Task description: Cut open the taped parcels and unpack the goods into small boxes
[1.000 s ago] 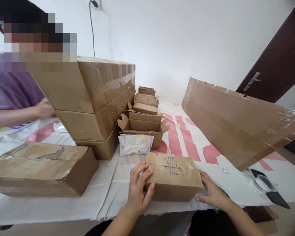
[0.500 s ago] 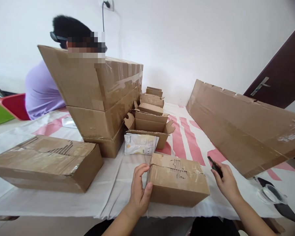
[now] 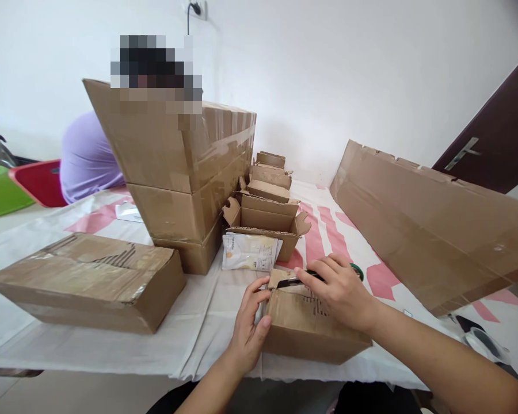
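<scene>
A small closed cardboard box (image 3: 315,339) lies at the front edge of the table, its top seam facing up. My left hand (image 3: 250,328) grips the box's left end, fingers at the far corner and thumb on the near side. Over the box top, my right hand (image 3: 339,287) is closed around scissors (image 3: 287,282). Their dark blades lie along the seam near the left end, and a green handle loop shows behind the hand. Just beyond the box is a white printed pouch (image 3: 250,252), leaning on an open cardboard box (image 3: 270,218).
Left of me lies a long taped box (image 3: 86,282). Behind it rises a tall stack of cartons (image 3: 162,213), partly hiding a person in purple (image 3: 90,155). A large cardboard panel (image 3: 418,224) stands on the right, with a tape roll (image 3: 483,342) near it.
My right hand has moved left from beside the box to over its top, bringing the scissors to the seam. My left hand stays at the left end. The view has shifted slightly.
</scene>
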Motion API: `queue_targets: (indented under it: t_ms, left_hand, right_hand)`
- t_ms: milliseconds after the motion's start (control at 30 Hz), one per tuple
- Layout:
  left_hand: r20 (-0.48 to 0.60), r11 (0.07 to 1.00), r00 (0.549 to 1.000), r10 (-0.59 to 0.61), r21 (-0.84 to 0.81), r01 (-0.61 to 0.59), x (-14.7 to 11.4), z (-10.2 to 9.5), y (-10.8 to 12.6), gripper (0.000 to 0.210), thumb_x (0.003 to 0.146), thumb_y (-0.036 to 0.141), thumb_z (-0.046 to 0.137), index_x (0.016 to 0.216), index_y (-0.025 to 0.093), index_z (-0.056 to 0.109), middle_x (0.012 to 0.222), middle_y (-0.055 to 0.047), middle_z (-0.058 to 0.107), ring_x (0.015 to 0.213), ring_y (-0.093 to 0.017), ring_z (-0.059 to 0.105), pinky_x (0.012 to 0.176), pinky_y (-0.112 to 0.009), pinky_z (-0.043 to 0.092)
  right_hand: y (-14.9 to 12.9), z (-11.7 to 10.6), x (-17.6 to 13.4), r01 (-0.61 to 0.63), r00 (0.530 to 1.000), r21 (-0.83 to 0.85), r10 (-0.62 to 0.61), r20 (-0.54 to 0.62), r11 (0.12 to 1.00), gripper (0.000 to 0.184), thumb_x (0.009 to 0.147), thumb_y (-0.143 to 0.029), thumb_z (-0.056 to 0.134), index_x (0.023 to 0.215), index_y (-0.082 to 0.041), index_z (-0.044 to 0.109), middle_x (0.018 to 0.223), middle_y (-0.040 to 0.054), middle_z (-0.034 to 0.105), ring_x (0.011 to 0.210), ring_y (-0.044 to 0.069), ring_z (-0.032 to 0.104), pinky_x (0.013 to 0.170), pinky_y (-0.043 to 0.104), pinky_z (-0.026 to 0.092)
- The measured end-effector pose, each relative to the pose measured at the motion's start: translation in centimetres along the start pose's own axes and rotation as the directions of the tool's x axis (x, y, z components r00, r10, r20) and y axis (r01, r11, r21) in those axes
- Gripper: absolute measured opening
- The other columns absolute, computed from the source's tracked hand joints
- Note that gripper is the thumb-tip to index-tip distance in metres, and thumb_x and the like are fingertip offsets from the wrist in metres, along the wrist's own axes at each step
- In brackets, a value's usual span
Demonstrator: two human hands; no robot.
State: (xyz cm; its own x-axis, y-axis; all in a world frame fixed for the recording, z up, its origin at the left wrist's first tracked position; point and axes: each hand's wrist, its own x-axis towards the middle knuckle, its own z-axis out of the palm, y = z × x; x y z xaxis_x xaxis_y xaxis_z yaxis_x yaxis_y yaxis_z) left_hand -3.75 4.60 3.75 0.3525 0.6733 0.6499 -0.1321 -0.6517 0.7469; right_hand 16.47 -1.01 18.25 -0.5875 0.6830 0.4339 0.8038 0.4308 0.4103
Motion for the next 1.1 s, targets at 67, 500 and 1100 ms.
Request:
queue_targets:
  t_ms: [67,500,1100]
  left_hand:
    - [0.004,1.0,1.0,0.002,0.006,-0.002,0.0,-0.1,0.0,0.032,0.099,0.043,0.037,0.121,0.024,0.05,0.141,-0.014,0.042,0.132,-0.03,0.042,0.105,-0.051,0.038]
    - [0.014,0.998,1.0,0.014,0.056,-0.015,0.0,-0.1,-0.1,0.033,0.1,0.043,0.034,0.121,0.023,0.05,0.14,-0.016,0.043,0.131,-0.031,0.043,0.104,-0.052,0.039]
    - [0.024,0.99,0.998,0.058,0.126,-0.06,-0.1,0.1,-0.7,0.031,0.099,0.039,0.035,0.121,0.024,0.051,0.139,-0.014,0.046,0.127,-0.03,0.048,0.1,-0.048,0.044]
  right_hand:
    - [0.0,0.0,0.6,0.061,0.998,-0.004,-0.061,0.009,0.998,0.03,0.095,-0.006,0.041,0.114,-0.015,0.062,0.09,0.0076,0.067,0.08,0.02,0.056,0.079,0.037,0.037]
    - [3.3,-3.7,-3.1,0.164,0.948,0.003,-0.158,0.276,0.986,0.034,0.094,-0.002,0.035,0.108,-0.019,0.061,0.086,0.0051,0.066,0.078,0.019,0.055,0.089,0.042,0.034]
    - [5.3,-6.0,-7.8,-0.041,0.928,-0.018,0.045,0.37,0.999,0.033,0.096,-0.003,0.038,0.107,-0.021,0.064,0.094,0.0066,0.065,0.088,0.02,0.058,0.079,0.035,0.038]
